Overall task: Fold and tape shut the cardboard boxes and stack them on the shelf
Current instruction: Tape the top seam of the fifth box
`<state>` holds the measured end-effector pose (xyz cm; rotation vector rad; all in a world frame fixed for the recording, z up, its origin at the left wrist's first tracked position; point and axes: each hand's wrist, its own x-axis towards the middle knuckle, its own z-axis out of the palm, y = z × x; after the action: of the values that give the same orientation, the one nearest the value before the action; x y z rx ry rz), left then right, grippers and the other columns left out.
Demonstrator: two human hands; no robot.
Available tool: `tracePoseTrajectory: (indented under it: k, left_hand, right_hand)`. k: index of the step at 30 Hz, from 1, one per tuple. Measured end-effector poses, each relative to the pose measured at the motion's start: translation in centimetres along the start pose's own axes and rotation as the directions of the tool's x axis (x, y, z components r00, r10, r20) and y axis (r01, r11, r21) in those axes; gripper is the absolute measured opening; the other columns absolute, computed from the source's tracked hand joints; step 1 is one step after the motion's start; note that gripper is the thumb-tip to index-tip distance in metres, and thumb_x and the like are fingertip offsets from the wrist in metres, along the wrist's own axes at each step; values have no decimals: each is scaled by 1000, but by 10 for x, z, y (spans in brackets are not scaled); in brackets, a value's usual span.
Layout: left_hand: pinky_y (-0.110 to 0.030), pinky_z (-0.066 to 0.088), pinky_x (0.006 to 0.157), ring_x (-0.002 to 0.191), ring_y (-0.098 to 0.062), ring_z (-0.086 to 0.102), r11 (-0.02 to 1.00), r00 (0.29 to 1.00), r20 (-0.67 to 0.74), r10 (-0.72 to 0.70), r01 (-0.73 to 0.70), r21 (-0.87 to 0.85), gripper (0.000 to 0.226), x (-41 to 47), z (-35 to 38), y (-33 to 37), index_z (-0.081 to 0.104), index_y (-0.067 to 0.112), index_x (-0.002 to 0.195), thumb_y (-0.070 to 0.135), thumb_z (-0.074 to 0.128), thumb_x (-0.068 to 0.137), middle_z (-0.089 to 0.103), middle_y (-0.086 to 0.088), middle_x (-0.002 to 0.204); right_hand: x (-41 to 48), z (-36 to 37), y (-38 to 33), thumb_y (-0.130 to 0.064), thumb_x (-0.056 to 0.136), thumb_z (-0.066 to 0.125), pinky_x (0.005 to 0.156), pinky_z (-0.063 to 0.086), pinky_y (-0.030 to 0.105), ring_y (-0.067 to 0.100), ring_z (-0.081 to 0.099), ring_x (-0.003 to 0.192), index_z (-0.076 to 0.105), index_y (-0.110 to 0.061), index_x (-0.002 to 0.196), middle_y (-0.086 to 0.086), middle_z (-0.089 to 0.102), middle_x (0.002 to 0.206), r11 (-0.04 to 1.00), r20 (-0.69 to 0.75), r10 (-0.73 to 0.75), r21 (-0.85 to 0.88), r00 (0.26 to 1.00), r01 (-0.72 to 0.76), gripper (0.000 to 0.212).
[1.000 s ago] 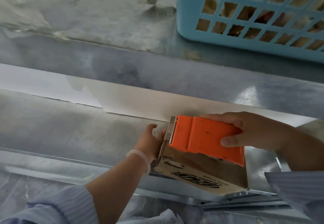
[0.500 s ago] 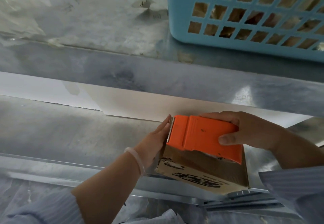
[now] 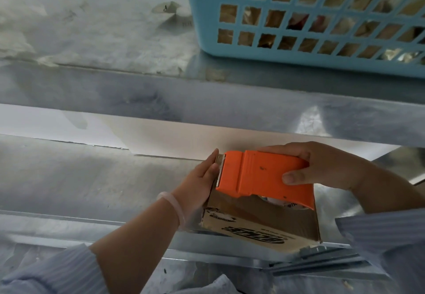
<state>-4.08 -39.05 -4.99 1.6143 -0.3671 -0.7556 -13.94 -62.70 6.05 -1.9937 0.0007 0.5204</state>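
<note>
A small brown cardboard box [image 3: 259,222] with black print on its near side stands on the lower metal shelf [image 3: 92,178]. On top of the box lies an orange tape dispenser [image 3: 259,176], and my right hand [image 3: 322,167] grips it from the right, thumb on its top face. Brown tape covers the box top under the dispenser. My left hand [image 3: 200,185] lies flat with straight fingers against the box's left side, fingertips by the dispenser's cutting edge.
A light blue plastic basket [image 3: 299,56] with brown items inside stands on the upper shelf [image 3: 115,40] at the right. The upper shelf's front rail [image 3: 207,105] crosses the view above the box. A white wall shows behind the lower shelf.
My left hand went from cupping the box's corner to lying flat along its left side. The dispenser stayed on the box top, shifting only slightly.
</note>
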Motion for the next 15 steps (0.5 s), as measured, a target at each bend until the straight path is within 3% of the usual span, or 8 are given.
tracePoseTrajectory:
  k: [2, 5, 8, 12, 15]
  left_hand:
    - [-42, 43, 108, 126, -18, 53, 999, 999, 3, 38, -38, -26, 40, -2, -1, 0, 37, 38, 143, 24, 35, 106, 50, -2, 143]
    - [-30, 53, 87, 110, -12, 63, 987, 995, 102, 14, 3, -163, 38, -5, -7, 3, 54, 32, 133, 12, 40, 104, 64, 2, 127]
    - [-26, 51, 85, 113, -13, 62, 981, 965, 260, -2, 52, -187, 58, -5, -22, 2, 52, 33, 136, 6, 52, 85, 63, 3, 130]
    - [-27, 42, 107, 132, -3, 43, 983, 926, 374, 42, -105, 149, 88, -4, -30, 2, 28, 49, 140, 32, 74, 68, 42, 11, 144]
    - [-15, 40, 101, 126, 8, 42, 956, 933, 349, 92, -181, 231, 90, -4, -24, 3, 25, 51, 135, 31, 83, 69, 41, 14, 140]
  right_hand:
    - [1, 0, -1, -78, 50, 78, 96, 54, 45, 16, 64, 114, 56, -60, 122, -14, 64, 126, 1000, -13, -3, -5, 1000, 3, 78]
    - [0, 0, -1, -78, 46, 79, 95, 55, 43, 13, 65, 112, 58, -61, 118, -17, 65, 124, 1000, -16, 8, 22, 1000, -8, 77]
    - [0, 0, 0, -78, 45, 80, 94, 55, 41, 13, 66, 111, 59, -61, 117, -17, 65, 124, 999, -23, 15, 31, 1000, -14, 77]
    - [1, 1, 0, -76, 45, 81, 89, 57, 35, 12, 66, 111, 60, -60, 117, -18, 65, 124, 999, -25, 2, 46, 1000, 0, 77]
    - [0, 1, 0, -72, 45, 84, 85, 58, 32, 13, 67, 109, 63, -58, 115, -17, 67, 122, 996, -31, -14, 89, 999, 16, 74]
